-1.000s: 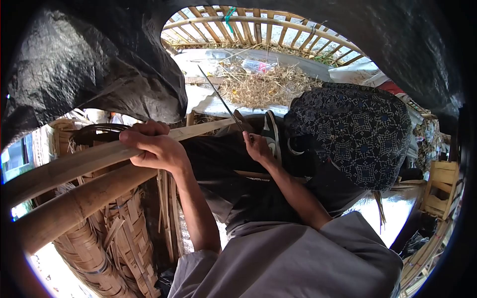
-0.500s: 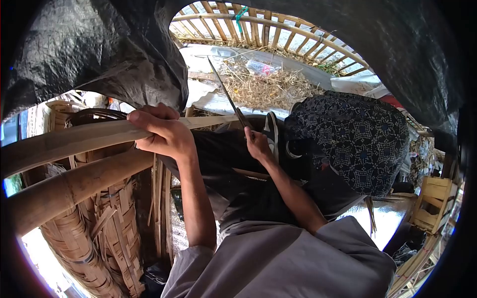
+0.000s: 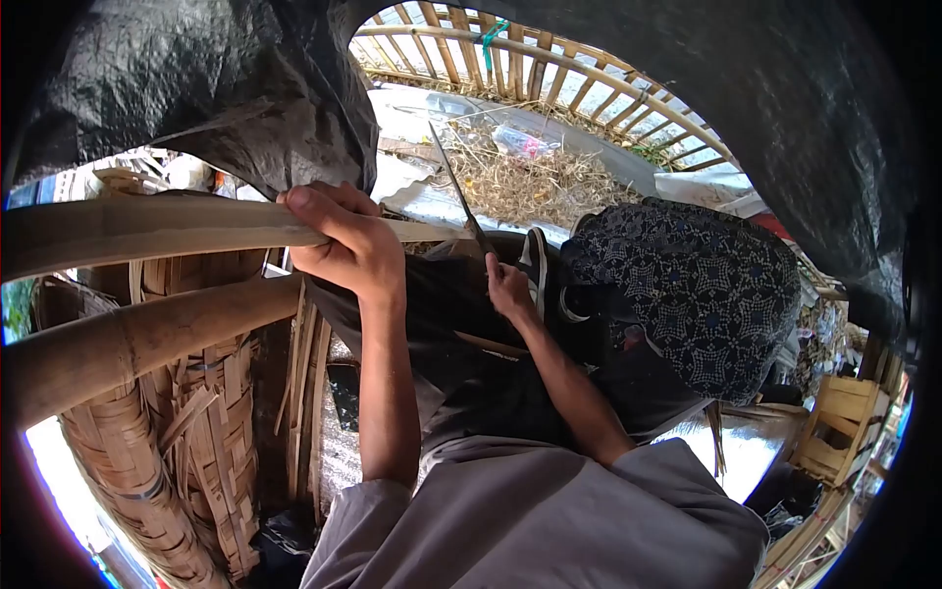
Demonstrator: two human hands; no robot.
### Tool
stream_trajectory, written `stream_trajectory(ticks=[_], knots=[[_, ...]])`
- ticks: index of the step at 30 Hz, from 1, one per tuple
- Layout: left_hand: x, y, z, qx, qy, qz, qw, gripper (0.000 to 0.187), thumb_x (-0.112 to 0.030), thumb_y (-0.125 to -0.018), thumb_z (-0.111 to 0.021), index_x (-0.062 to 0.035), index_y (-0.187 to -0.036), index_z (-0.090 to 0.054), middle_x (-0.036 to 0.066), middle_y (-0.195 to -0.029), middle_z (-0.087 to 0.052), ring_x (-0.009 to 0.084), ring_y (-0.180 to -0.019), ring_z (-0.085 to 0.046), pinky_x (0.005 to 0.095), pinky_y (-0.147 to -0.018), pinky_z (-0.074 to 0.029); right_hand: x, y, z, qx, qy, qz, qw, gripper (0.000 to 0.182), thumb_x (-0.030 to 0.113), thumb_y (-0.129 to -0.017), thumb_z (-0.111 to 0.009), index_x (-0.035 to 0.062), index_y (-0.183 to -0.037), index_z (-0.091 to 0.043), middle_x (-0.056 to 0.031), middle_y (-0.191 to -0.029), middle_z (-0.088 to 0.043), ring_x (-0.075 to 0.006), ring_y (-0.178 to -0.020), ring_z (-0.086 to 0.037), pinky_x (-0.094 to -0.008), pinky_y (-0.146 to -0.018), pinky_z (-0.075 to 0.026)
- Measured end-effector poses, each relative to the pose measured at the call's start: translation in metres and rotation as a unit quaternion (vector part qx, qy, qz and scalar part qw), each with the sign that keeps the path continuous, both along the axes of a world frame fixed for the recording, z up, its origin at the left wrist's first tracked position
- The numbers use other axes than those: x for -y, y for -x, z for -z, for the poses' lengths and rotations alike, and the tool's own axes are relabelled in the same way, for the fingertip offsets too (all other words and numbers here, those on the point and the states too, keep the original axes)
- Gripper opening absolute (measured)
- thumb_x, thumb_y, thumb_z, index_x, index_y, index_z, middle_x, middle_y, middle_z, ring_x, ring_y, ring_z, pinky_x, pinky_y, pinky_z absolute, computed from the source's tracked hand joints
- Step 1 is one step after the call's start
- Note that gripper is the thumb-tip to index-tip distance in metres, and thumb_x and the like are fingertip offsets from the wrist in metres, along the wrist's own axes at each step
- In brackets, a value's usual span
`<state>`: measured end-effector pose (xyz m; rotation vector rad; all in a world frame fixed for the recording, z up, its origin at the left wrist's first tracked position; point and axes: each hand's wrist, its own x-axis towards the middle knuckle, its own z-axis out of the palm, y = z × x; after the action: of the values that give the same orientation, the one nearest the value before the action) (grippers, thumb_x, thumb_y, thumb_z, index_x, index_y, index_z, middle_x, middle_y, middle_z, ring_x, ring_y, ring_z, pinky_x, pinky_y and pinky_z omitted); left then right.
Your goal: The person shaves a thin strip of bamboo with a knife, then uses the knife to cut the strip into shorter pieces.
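My left hand (image 3: 348, 236) is closed around a long split bamboo strip (image 3: 157, 234), which runs from the left edge of view to beyond my fist. My right hand (image 3: 508, 287) grips a long thin-bladed knife (image 3: 453, 182), its blade slanting up and away to the left. The strip's far end crosses close to the base of the blade. Below the strip, a thick round bamboo pole (image 3: 147, 339) comes in from the left and ends near my left wrist. A patterned dark cloth (image 3: 697, 294) covers part of my lap on the right.
Woven bamboo baskets (image 3: 147, 471) stand at the lower left. Ahead lie dry straw (image 3: 540, 182) and a curved bamboo slat fence (image 3: 549, 54). Black plastic sheeting (image 3: 226, 88) hangs overhead. A wooden crate (image 3: 844, 422) sits at the right.
The view has shifted slightly. My left hand and the bamboo strip sit a little further right and higher; the knife stays in my right hand near the strip's end.
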<state>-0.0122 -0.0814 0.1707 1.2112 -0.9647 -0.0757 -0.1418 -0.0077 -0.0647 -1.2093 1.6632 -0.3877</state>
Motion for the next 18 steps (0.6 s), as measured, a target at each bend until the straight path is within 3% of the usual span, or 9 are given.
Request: stream_trajectory(ticks=[5, 7, 11, 13, 16, 18], knots=[[0.006, 0.002, 0.003, -0.004, 0.039, 0.009, 0.999, 0.04, -0.015, -0.093, -0.034, -0.0045, -0.055, -0.032, 0.001, -0.046, -0.037, 0.0054, -0.037, -0.033, 0.0196, -0.035, -0.024, -0.026, 0.006, 0.046, -0.021, 0.006, 0.017, 1.0, 0.068, 0.058, -0.084, -0.032, -0.0035, -0.076, -0.061, -0.0283, -0.078, -0.058, -0.0449, -0.084, -0.054, -0.0459, -0.072, -0.043], [0.008, 0.002, 0.004, 0.026, 0.026, 0.007, 0.999, 0.04, -0.013, -0.093, -0.035, -0.0034, -0.055, -0.033, 0.0, -0.044, -0.035, 0.005, -0.036, -0.033, 0.02, -0.034, -0.024, -0.036, 0.017, 0.063, -0.131, -0.009, 0.01, 0.991, 0.065, 0.055, -0.085, -0.035, -0.0034, -0.069, -0.059, -0.0249, -0.067, -0.058, -0.0422, -0.079, -0.056, -0.0451, -0.065, -0.044], [0.009, 0.005, 0.003, -0.011, 0.041, 0.031, 0.999, 0.038, -0.01, -0.092, -0.035, -0.0028, -0.055, -0.032, -0.001, -0.042, -0.034, 0.0037, -0.036, -0.03, 0.0197, -0.035, -0.022, -0.029, 0.015, 0.076, -0.129, 0.034, 0.018, 0.991, 0.065, 0.055, -0.085, -0.035, -0.0032, -0.067, -0.059, -0.024, -0.067, -0.059, -0.0422, -0.078, -0.056, -0.0448, -0.066, -0.044], [0.011, 0.005, 0.002, 0.014, 0.048, 0.0, 0.999, 0.037, -0.009, -0.092, -0.037, -0.0035, -0.055, -0.031, -0.001, -0.043, -0.034, 0.0031, -0.037, -0.03, 0.0203, -0.036, -0.02, -0.019, 0.011, 0.058, -0.038, -0.046, 0.035, 0.998, 0.065, 0.055, -0.085, -0.034, -0.0021, -0.068, -0.06, -0.0243, -0.069, -0.059, -0.042, -0.078, -0.057, -0.0453, -0.068, -0.044], [0.012, -0.001, 0.009, -0.001, 0.043, 0.001, 0.999, 0.035, -0.007, -0.091, -0.038, -0.002, -0.057, -0.031, 0.001, -0.041, -0.032, 0.0054, -0.037, -0.03, 0.0238, -0.036, -0.021, -0.013, 0.007, 0.023, 0.051, -0.053, 0.042, 0.996, 0.071, 0.059, -0.084, -0.03, -0.0049, -0.077, -0.062, -0.0293, -0.079, -0.058, -0.0435, -0.086, -0.055, -0.0478, -0.075, -0.042], [0.013, -0.004, 0.013, -0.003, 0.038, -0.002, 0.999, 0.034, -0.007, -0.09, -0.038, -0.002, -0.057, -0.031, 0.001, -0.042, -0.033, 0.0061, -0.037, -0.031, 0.0244, -0.036, -0.021, -0.02, 0.001, 0.026, 0.004, -0.011, 0.038, 0.999, 0.068, 0.057, -0.084, -0.031, -0.0036, -0.074, -0.061, -0.0282, -0.076, -0.058, -0.043, -0.083, -0.055, -0.0467, -0.073, -0.043]])
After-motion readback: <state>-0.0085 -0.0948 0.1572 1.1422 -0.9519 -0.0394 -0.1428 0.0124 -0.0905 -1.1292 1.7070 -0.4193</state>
